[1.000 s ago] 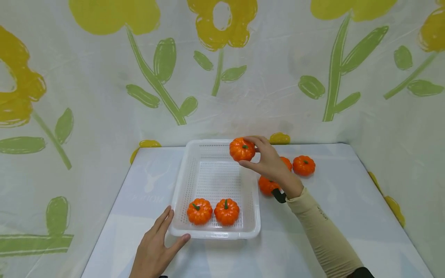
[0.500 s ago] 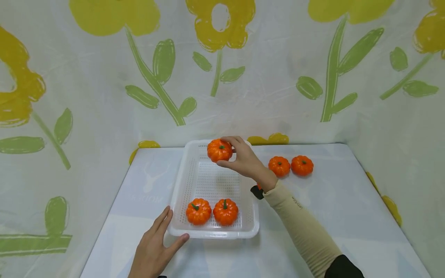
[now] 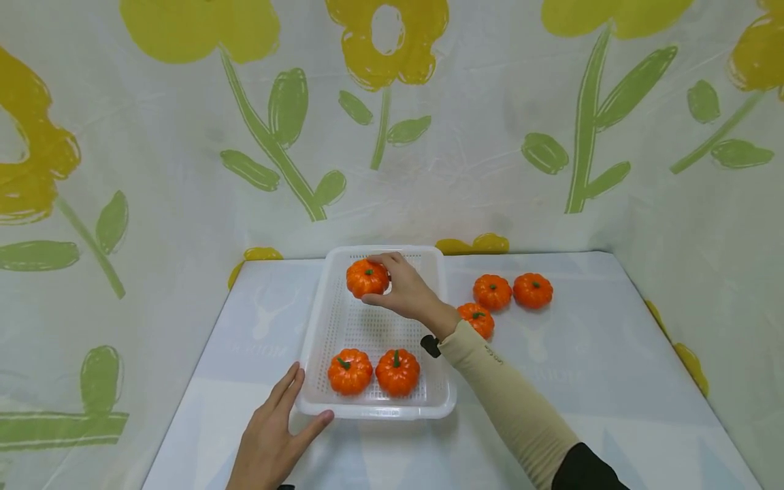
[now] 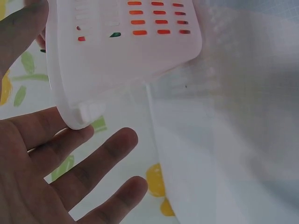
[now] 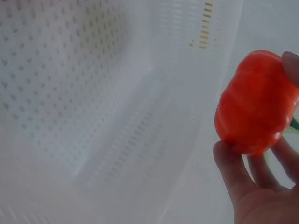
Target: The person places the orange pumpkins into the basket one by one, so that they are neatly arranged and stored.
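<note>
An orange toy pumpkin [image 3: 366,278] with a green stem is held between the thumb and fingers of my right hand [image 3: 404,289], over the far left part of a white perforated plastic basket [image 3: 375,412]. The right wrist view shows the same pumpkin [image 5: 254,102] gripped beside the basket's wall [image 5: 140,130]. Two more pumpkins, one left [image 3: 350,371] and one right [image 3: 397,373], sit inside at the near end. My left hand [image 3: 272,429] rests at the basket's near left corner, its fingers spread and fairly straight; fingertips touch the rim [image 4: 79,119] in the left wrist view.
Right of the basket, three pumpkins lie on the white table [image 3: 588,381]: one near the basket [image 3: 478,320], partly behind my right wrist, another farther back [image 3: 492,292], and a third [image 3: 533,290] beside that. A flower-printed cloth wall [image 3: 478,184] stands behind and along both sides.
My right hand has carried its pumpkin leftward from the basket's far right rim to above the far left part, and lately lower. The left hand has stayed at the corner.
</note>
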`<state>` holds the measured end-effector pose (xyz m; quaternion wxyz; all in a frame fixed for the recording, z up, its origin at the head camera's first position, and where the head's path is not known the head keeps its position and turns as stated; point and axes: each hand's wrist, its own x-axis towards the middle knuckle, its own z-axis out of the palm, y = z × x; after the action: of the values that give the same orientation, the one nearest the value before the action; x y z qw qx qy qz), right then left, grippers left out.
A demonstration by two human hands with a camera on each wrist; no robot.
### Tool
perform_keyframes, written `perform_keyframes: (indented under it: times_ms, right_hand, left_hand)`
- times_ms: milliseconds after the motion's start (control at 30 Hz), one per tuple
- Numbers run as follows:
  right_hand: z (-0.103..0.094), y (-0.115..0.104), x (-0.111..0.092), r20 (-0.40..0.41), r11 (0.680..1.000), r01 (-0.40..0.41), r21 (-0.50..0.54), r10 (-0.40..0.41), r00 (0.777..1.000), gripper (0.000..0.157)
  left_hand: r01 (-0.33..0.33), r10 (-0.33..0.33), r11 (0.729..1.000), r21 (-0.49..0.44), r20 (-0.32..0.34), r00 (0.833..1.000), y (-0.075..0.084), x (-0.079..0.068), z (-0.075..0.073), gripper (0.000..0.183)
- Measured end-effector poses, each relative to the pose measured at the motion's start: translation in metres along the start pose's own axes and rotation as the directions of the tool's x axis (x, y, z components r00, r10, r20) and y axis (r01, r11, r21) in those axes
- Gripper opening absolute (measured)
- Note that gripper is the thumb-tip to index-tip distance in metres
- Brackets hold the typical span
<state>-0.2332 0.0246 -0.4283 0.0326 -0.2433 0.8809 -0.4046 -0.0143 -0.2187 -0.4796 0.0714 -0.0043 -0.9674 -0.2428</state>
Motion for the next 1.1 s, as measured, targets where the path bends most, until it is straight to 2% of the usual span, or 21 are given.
perform_keyframes:
  times_ms: [167,367,500,767,1000,1100]
  right_hand:
    - [0.008,0.002,0.001,0.053,0.999,-0.036,-0.030,0.038,0.998,0.080]
    - [0.014,0.004,0.001,0.119,0.994,-0.094,-0.057,0.100,0.988,0.077]
    - [0.019,0.006,0.001,0.153,0.992,-0.105,-0.073,0.115,0.981,0.076]
    - [0.032,0.011,0.002,0.237,0.989,-0.084,-0.123,0.111,0.965,0.075]
    - [0.041,0.015,0.003,0.301,0.984,0.011,-0.177,0.043,0.953,0.070]
    - [0.044,0.015,0.004,0.320,0.984,0.012,-0.177,0.046,0.946,0.070]
  left_hand:
    - [0.000,0.000,1.000,0.002,0.002,1.000,0.001,0.000,0.000,0.096]
    - [0.018,-0.019,1.000,0.018,0.024,1.000,0.003,0.002,-0.001,0.098]
    - [0.016,-0.017,1.000,0.026,0.021,1.000,0.003,0.002,-0.001,0.099]
    - [0.018,-0.019,1.000,0.025,0.025,1.000,0.003,0.002,0.000,0.099]
    - [0.013,-0.014,1.000,0.018,0.017,1.000,0.002,0.002,0.000,0.098]
    - [0.008,-0.008,1.000,0.015,0.011,1.000,0.002,0.002,0.001,0.097]
